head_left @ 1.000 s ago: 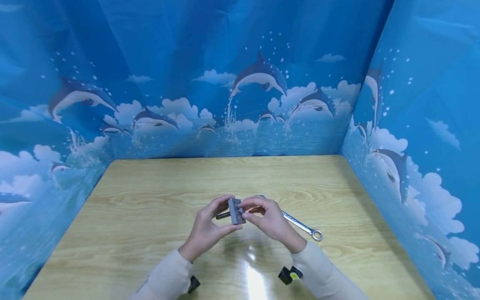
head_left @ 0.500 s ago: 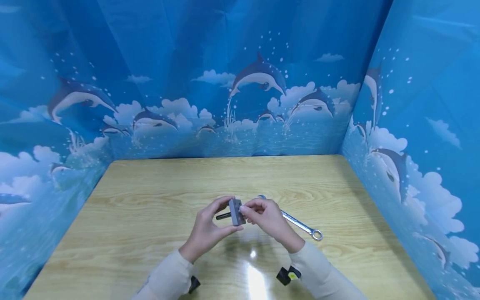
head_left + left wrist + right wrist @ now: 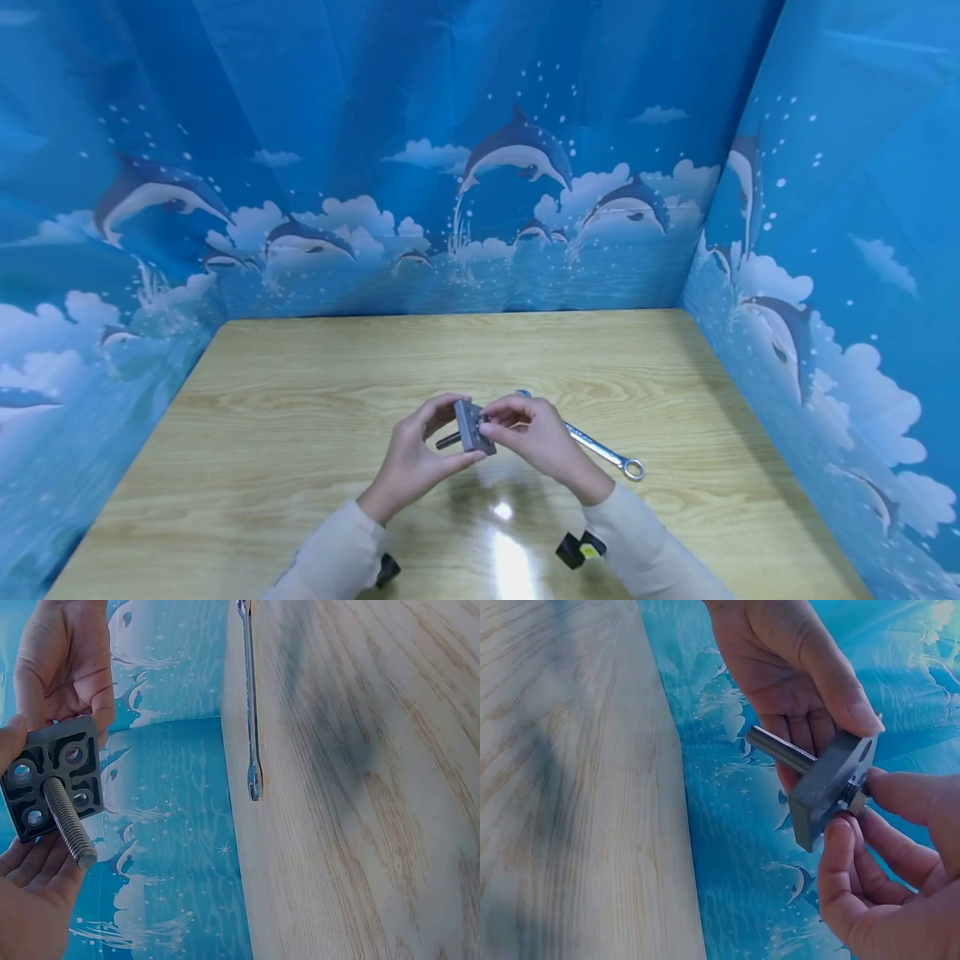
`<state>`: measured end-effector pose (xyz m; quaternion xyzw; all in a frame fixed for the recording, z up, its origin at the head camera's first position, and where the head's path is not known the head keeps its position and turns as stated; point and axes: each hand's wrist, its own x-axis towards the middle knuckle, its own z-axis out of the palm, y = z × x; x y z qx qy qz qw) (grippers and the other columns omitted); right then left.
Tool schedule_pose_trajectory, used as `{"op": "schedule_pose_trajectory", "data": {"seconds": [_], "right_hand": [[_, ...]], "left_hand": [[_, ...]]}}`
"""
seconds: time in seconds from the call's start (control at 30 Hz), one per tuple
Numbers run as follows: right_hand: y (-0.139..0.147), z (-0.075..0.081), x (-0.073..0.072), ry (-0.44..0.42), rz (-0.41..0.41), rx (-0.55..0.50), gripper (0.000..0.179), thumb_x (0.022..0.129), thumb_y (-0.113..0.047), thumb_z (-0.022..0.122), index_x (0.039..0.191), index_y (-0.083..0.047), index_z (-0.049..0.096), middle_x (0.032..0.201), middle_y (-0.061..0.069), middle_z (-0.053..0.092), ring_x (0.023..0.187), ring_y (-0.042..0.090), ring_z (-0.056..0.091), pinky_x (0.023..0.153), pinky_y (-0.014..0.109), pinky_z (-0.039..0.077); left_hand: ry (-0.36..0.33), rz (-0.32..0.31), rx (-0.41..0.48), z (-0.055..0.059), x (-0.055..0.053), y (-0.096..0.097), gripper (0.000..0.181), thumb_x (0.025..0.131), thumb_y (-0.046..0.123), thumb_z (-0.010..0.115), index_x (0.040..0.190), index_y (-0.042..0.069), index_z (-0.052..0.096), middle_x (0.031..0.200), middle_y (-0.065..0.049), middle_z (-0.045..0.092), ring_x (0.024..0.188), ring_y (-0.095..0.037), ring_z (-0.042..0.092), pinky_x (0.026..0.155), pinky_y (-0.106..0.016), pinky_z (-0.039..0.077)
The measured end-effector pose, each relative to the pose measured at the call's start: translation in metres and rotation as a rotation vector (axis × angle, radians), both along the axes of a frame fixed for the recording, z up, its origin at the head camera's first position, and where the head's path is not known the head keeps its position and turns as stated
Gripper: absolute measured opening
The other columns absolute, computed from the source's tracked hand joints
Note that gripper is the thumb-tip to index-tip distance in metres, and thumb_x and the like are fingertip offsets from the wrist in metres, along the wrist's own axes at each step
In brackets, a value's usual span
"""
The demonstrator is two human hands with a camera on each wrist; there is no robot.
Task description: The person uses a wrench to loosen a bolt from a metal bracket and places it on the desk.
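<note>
My left hand (image 3: 412, 454) holds a grey square plate (image 3: 468, 427) by its opposite edges, between thumb and fingers. In the left wrist view the plate has holes near its corners and a ribbed face, and a threaded bolt (image 3: 69, 821) sticks out of its middle. On the plate's other side, the thumb and fingers of my right hand (image 3: 536, 437) pinch the bolt's hex head (image 3: 855, 798), close against the plate. The bolt's shank points left, towards my left palm. Both hands are raised above the table.
A combination wrench (image 3: 606, 451) lies on the wood-grain table (image 3: 315, 358), behind and to the right of my right hand. Blue dolphin-print sheets (image 3: 345, 167) stand along the table's back and sides. Dark wrist cameras (image 3: 573, 550) sit under the sleeves.
My right fingers have shifted around the bolt's head, bunching together half a second ago and spreading again now. The plate has tilted slightly in my left hand, which stays in place.
</note>
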<state>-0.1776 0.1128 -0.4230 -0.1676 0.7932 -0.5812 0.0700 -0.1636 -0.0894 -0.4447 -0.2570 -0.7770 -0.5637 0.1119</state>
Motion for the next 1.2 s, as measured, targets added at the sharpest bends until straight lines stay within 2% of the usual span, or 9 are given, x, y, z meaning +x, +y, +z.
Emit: {"op": "schedule_pose_trajectory", "data": {"seconds": [0.17, 0.33, 0.43, 0.57, 0.77, 0.83, 1.03, 1.2], "right_hand": [[0.002, 0.0, 0.0, 0.019, 0.068, -0.021, 0.026, 0.087, -0.012, 0.071, 0.111, -0.002, 0.068, 0.103, 0.012, 0.067, 0.089, 0.018, 0.063, 0.08, 0.025, 0.059], [0.006, -0.001, 0.001, 0.099, 0.101, 0.027, 0.027, 0.087, -0.012, 0.07, 0.113, -0.005, 0.067, 0.105, 0.009, 0.067, 0.089, 0.015, 0.062, 0.083, 0.027, 0.058], [0.007, 0.0, 0.001, 0.107, 0.099, 0.034, 0.028, 0.087, -0.013, 0.07, 0.114, -0.007, 0.066, 0.106, 0.007, 0.067, 0.091, 0.017, 0.062, 0.086, 0.029, 0.057], [0.008, 0.0, 0.001, 0.055, 0.077, 0.035, 0.031, 0.089, -0.018, 0.069, 0.117, -0.005, 0.064, 0.106, 0.008, 0.067, 0.092, 0.019, 0.062, 0.084, 0.027, 0.057], [0.005, -0.001, -0.002, -0.132, 0.051, -0.015, 0.028, 0.094, -0.019, 0.062, 0.109, 0.004, 0.065, 0.091, 0.017, 0.068, 0.072, 0.018, 0.062, 0.065, 0.026, 0.058], [0.003, -0.002, -0.002, -0.163, 0.039, -0.038, 0.027, 0.093, -0.018, 0.062, 0.106, 0.005, 0.065, 0.086, 0.018, 0.068, 0.069, 0.018, 0.061, 0.062, 0.026, 0.058], [-0.002, -0.001, 0.0, -0.147, -0.029, -0.038, 0.028, 0.088, -0.024, 0.07, 0.101, 0.0, 0.068, 0.08, 0.008, 0.069, 0.067, 0.016, 0.062, 0.059, 0.025, 0.057], [-0.002, 0.0, 0.002, -0.104, -0.031, -0.024, 0.029, 0.086, -0.024, 0.073, 0.103, -0.002, 0.068, 0.085, 0.008, 0.07, 0.072, 0.019, 0.064, 0.064, 0.028, 0.059]], "left_hand": [[-0.049, -0.003, 0.021, 0.0, 0.001, -0.001, 0.07, 0.065, 0.014, 0.088, 0.126, 0.006, 0.054, 0.123, -0.014, 0.061, 0.11, -0.018, 0.062, 0.101, -0.029, 0.049], [-0.051, 0.0, 0.01, 0.0, 0.002, -0.001, 0.073, 0.067, 0.019, 0.087, 0.131, 0.009, 0.052, 0.126, -0.013, 0.061, 0.111, -0.019, 0.062, 0.1, -0.03, 0.049], [-0.046, -0.004, 0.002, 0.001, 0.003, -0.001, 0.074, 0.068, 0.02, 0.086, 0.133, 0.01, 0.052, 0.129, -0.012, 0.06, 0.114, -0.018, 0.061, 0.101, -0.029, 0.048], [-0.023, -0.002, 0.004, 0.002, 0.002, -0.001, 0.075, 0.068, 0.016, 0.086, 0.134, 0.009, 0.052, 0.131, -0.007, 0.059, 0.118, -0.019, 0.058, 0.103, -0.029, 0.046], [0.083, 0.023, -0.051, 0.0, 0.0, 0.0, 0.075, 0.067, 0.015, 0.086, 0.133, 0.008, 0.052, 0.131, -0.007, 0.059, 0.119, -0.023, 0.058, 0.103, -0.031, 0.046], [0.11, 0.022, -0.078, 0.0, 0.0, 0.0, 0.074, 0.068, 0.016, 0.086, 0.133, 0.008, 0.052, 0.13, -0.007, 0.059, 0.12, -0.023, 0.057, 0.103, -0.031, 0.047], [0.119, 0.008, -0.094, -0.001, 0.001, 0.001, 0.074, 0.069, 0.019, 0.086, 0.134, 0.01, 0.051, 0.131, -0.005, 0.058, 0.12, -0.022, 0.057, 0.103, -0.032, 0.047], [0.081, 0.012, -0.073, -0.001, 0.001, 0.001, 0.073, 0.069, 0.018, 0.086, 0.133, 0.01, 0.052, 0.131, -0.003, 0.058, 0.12, -0.019, 0.057, 0.103, -0.029, 0.047]]}}
